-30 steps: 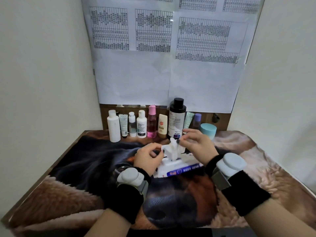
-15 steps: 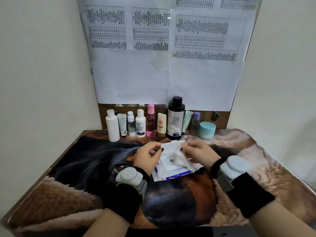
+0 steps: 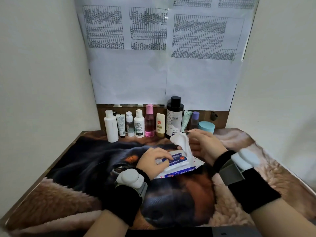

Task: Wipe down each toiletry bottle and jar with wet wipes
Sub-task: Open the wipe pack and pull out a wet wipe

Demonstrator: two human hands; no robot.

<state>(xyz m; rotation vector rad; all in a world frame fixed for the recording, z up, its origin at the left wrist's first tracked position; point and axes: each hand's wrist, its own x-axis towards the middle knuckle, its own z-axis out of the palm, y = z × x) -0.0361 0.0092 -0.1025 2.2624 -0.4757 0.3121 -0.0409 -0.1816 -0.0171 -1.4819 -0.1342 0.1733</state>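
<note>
My right hand [image 3: 204,145] pinches the top of a wet wipe [image 3: 181,142] between thumb and fingertips, wipe lifted up and away from the pack, its long axis running steeply from my pinch down toward the pack opening; lower end looks like it's at or just inside the slot, can't tell if it's fully free. My left hand [image 3: 153,159] lies on the wipes pack [image 3: 177,165], fingers fairly straight, pressing the top flap down flat to hold the pack on the dog-print blanket [image 3: 77,194]. Bottles and jar are in one row along the back edge, beyond both hands, row running left to right. Right hand is nearer the right end: teal jar [image 3: 206,127] sits just behind my right knuckles, purple-cap bottle [image 3: 195,118] and a green tube [image 3: 185,119] just beside it, tall dark bottle [image 3: 174,117] just behind the lifted wipe. Left end, plain white bottle [image 3: 111,127], is well apart from the right hand and closer to the left. My guess: wipe comes clear first, then the wiping hand goes forward to the near right-end items while left lets go of the pack to fetch one. Nothing in the row looks wiped or moved yet.
</note>
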